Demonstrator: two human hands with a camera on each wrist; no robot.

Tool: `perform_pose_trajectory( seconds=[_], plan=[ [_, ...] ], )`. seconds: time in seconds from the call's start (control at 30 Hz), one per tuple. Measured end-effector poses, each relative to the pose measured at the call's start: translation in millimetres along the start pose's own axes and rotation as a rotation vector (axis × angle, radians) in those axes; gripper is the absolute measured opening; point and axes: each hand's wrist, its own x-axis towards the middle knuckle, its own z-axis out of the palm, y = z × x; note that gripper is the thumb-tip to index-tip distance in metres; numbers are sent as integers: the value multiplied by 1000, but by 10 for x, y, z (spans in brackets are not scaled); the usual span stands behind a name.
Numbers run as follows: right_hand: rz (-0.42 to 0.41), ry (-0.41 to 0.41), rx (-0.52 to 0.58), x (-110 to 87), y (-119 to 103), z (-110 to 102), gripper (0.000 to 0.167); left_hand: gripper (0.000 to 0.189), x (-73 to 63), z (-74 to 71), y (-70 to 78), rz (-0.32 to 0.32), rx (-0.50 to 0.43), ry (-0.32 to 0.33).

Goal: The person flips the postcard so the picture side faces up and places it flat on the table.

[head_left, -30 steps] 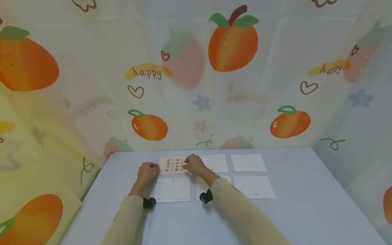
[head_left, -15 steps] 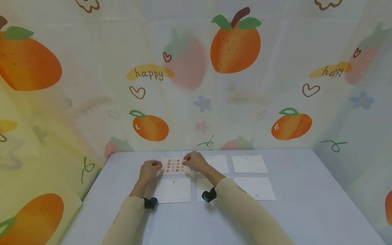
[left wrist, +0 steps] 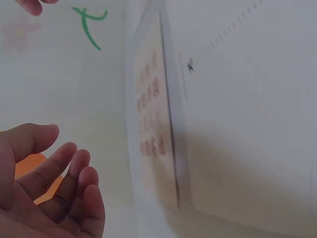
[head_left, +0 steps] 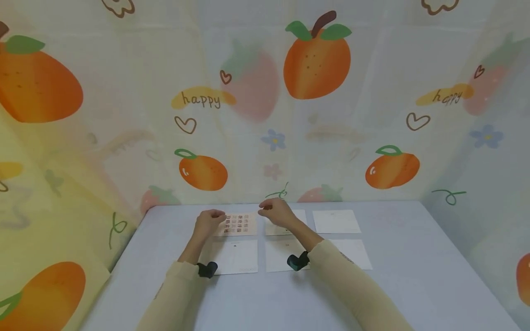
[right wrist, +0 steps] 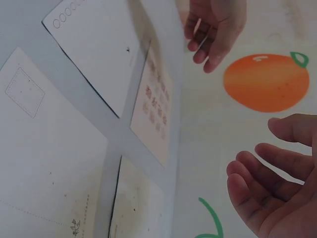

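A pale pink card point(head_left: 242, 224) printed with rows of brown characters lies flat at the back left of the table. My left hand point(head_left: 205, 225) hovers over its left end, fingers loosely bent and holding nothing, as the left wrist view also shows of the hand point(left wrist: 59, 188). Just past the card's right end my right hand point(head_left: 278, 213) is raised, thumb apart from the fingers, with nothing in its grasp. Beneath it is a white card point(head_left: 272, 229), partly hidden by the hand. Another white card point(head_left: 236, 258) lies in front of the pink one.
More white cards lie in two rows: one at front middle point(head_left: 276, 255), one at back right point(head_left: 336, 221), and one at front right point(head_left: 357, 253), partly behind the right sleeve point(head_left: 352, 280). A fruit-print curtain point(head_left: 244, 138) hangs behind the table point(head_left: 265, 303).
My right hand has let go of the pink card's right end and moved right and up. My left hand has lifted off the left edge and shifted slightly right. The card stays flat.
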Motion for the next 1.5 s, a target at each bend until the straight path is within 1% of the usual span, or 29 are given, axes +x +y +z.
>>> perform_pose_trajectory(
  seconds=[0.13,0.23,0.43,0.63,0.73,0.9,1.1,1.17,1.33,1.5],
  plan=[
    [11,40,39,-79,72,-97,28,31,-74,16,118,51,-18,-3],
    [19,71,66,-133,133,-168,27,31,-118,49,183,68,-49,-8],
    [45,94,90,-190,273,-273,29,29,-163,137,239,62,-107,-2],
    [80,91,140,-216,398,-379,33,25,-180,260,295,110,-136,49],
    [101,103,142,-231,455,-422,33,23,-198,352,323,121,-148,51],
    [148,125,136,-254,560,-437,33,22,-237,498,357,123,-177,23],
    [204,145,148,-265,690,-461,33,21,-221,621,382,131,-171,15],
    [217,148,139,-269,740,-470,34,21,-212,664,393,124,-175,5],
    [278,154,116,-285,839,-480,33,22,-181,785,408,95,-171,-29],
    [332,156,101,-289,931,-481,32,22,-140,909,411,64,-145,-42]
  ],
)
